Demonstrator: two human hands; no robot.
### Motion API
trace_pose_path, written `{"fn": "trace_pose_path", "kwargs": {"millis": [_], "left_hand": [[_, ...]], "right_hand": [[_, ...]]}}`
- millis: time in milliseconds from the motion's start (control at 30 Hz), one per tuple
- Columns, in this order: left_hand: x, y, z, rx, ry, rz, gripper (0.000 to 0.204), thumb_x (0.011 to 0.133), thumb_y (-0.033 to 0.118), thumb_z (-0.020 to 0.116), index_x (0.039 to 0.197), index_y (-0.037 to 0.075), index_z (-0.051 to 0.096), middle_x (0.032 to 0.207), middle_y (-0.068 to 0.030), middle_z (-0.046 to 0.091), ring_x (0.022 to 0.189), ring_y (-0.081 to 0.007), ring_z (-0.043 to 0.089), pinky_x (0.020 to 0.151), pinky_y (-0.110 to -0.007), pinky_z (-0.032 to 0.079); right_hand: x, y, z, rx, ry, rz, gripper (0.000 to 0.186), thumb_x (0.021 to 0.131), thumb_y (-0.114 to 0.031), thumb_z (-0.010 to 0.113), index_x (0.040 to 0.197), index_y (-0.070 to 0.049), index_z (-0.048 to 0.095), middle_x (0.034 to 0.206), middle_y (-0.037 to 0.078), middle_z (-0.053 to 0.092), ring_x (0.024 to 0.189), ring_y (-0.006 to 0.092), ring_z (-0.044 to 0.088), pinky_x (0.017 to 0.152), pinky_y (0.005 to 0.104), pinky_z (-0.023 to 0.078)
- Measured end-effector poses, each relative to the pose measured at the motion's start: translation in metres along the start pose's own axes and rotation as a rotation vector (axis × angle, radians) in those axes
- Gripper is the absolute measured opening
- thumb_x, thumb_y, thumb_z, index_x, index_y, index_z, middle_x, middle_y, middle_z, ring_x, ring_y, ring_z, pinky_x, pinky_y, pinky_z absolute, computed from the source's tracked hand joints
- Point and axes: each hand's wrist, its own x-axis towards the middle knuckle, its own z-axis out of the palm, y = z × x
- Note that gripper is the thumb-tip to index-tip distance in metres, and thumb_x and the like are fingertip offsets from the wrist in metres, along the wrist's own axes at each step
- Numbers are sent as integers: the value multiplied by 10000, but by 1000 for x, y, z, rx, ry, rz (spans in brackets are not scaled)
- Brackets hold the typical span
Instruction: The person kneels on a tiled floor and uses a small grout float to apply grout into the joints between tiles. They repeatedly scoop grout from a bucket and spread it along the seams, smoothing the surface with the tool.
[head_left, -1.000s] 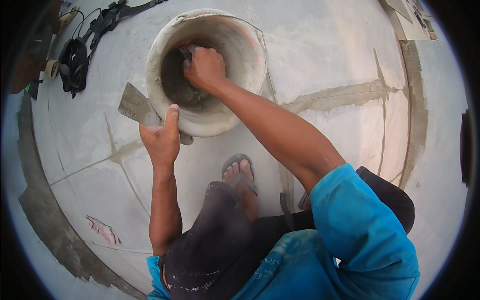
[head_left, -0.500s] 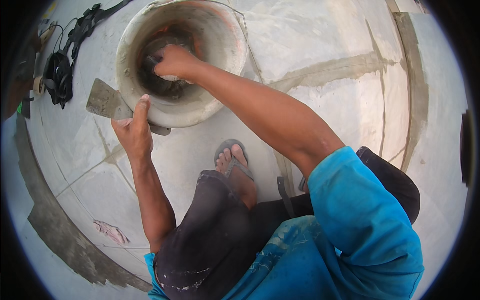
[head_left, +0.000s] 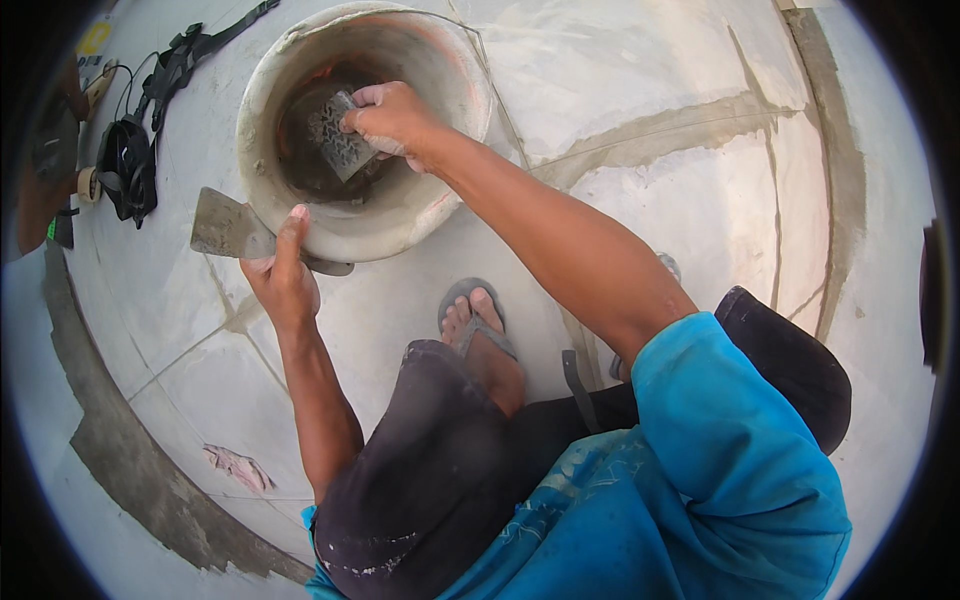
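While hands [head_left: 282, 285] [head_left: 398, 125] hold two blades [head_left: 222, 226] [head_left: 338, 138], one bucket [head_left: 375, 238] stands.

R hand [head_left: 396, 122] w/ scraper [head_left: 338, 143] in bucket [head_left: 375, 238], L hand [head_left: 284, 280] w/ 2nd blade [head_left: 226, 227] against it

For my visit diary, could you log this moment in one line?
Left hand: holds scraper at bucket's rim | Right hand: holds plate at bucket's mouth | Floor: pink rag, black straps
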Motion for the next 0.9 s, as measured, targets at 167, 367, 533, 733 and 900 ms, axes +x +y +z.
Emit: {"fn": "trace_pose_path", "kwargs": {"millis": [167, 367, 533, 733, 900], "left_hand": [[-1, -2, 0, -12, 3, 9, 266, 848, -20, 613, 1109, -46, 568, 1031, -61, 613, 924, -118, 561, 865, -285, 438], [-1, -6, -2, -7, 2, 25, 250, 844, -31, 603, 1091, -39, 568, 1002, -57, 604, 903, -122, 554, 866, -277, 425], [-7, -6, 4, -38, 10, 49, 243, 834, -42, 582, 1075, -28, 555, 1012, -62, 594, 920, -124, 545, 872, -272, 410], [-3, -20, -6, -146, 77, 61, 244, 823, -40, 564, 1065, -29, 540, 1006, -72, 583, 929, -143, 539, 886, -286, 409], [33, -26, 11, -321, 182, -37, 226, 824, -18, 570, 1045, -67, 567, 1026, -108, 595, 963, -190, 567, 905, -342, 442]], "right_hand": [[-4, -4, 21, -874, 191, -481, 301, 726, -196, 601, 976, -71, 713, 982, 210, 681, 933, 340, 666, 837, 466, 517], [0, 12, 43, -879, 25, -340, 299, 720, -169, 596, 977, -74, 715, 932, 195, 685, 931, 366, 660, 809, 440, 526], [19, 4, 38, -137, -71, 177, 236, 784, -145, 630, 1004, -68, 662, 969, 124, 667, 912, 270, 638, 744, 422, 501], [-3, 1, 17, 558, -251, 259, 248, 865, -147, 629, 1102, -89, 587, 1058, 29, 628, 976, 172, 586, 818, 370, 457], [-61, -51, -69, 468, -401, -5, 424, 873, -193, 652, 1256, -66, 524, 1114, 17, 613, 1045, 143, 552, 905, 396, 433]]}}
